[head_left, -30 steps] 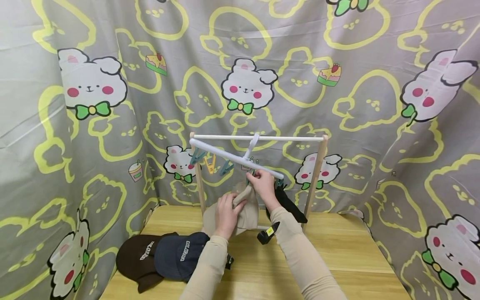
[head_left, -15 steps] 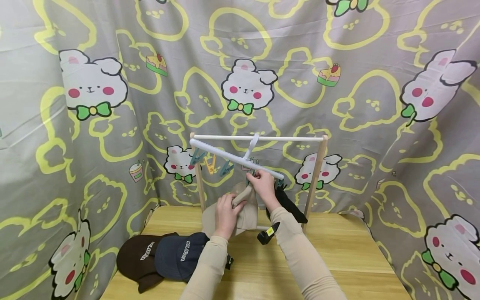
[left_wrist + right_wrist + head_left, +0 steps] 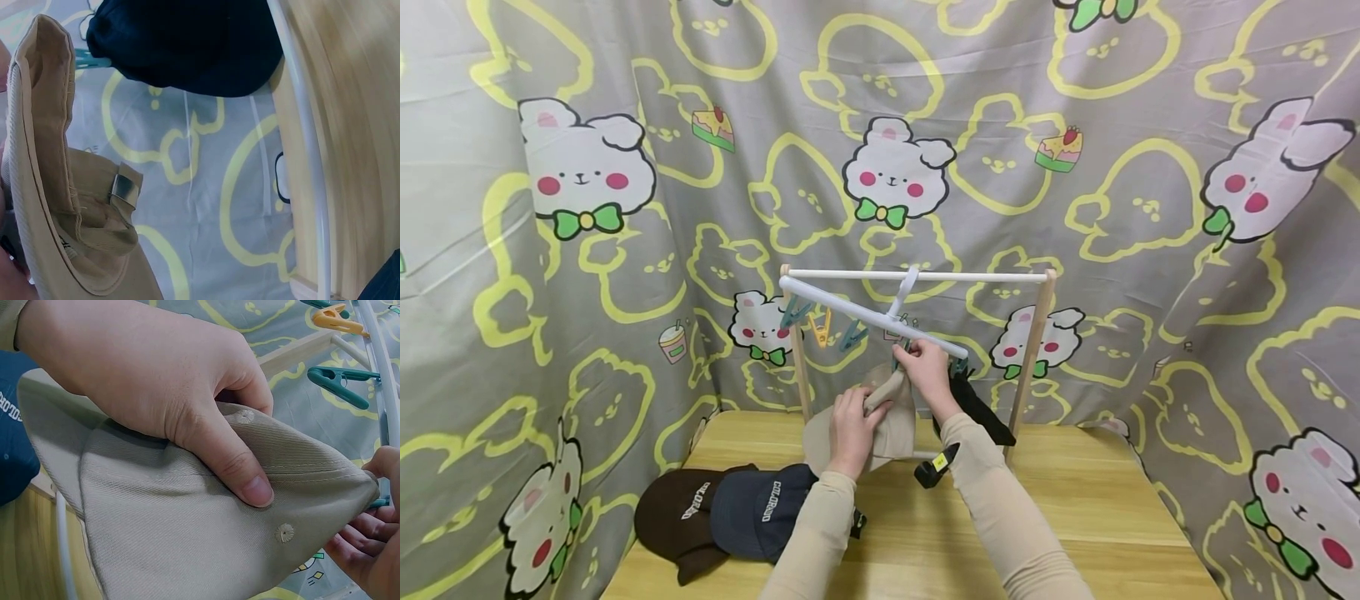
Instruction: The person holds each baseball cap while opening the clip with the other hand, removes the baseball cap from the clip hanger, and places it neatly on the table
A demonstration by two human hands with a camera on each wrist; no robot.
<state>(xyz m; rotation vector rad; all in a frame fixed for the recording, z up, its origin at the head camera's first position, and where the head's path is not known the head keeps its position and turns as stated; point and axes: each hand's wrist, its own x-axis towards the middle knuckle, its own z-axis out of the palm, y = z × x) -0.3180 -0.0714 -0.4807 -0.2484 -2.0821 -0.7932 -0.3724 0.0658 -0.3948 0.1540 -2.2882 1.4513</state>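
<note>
A beige cap (image 3: 895, 417) hangs below the hanger, its brim to the left. My left hand (image 3: 852, 429) grips its crown, thumb pressed on the outer cloth (image 3: 187, 531). At the cap's pointed end, my right hand (image 3: 925, 367) pinches a teal clip (image 3: 901, 353) of the white hanger (image 3: 850, 310); the clip is mostly hidden by the fingers. In the left wrist view the cap's inner band and buckled strap (image 3: 124, 189) show. A black cap (image 3: 981, 408) hangs from another teal clip (image 3: 92, 59) at the hanger's right end.
The tilted hanger hooks over the white bar of a wooden rack (image 3: 1036, 350). Other clips, teal (image 3: 853, 336) and yellow (image 3: 820, 328), hang along its left half. A dark brown cap (image 3: 662, 517) and a navy cap (image 3: 752, 512) lie overlapped on the wooden table (image 3: 1075, 517).
</note>
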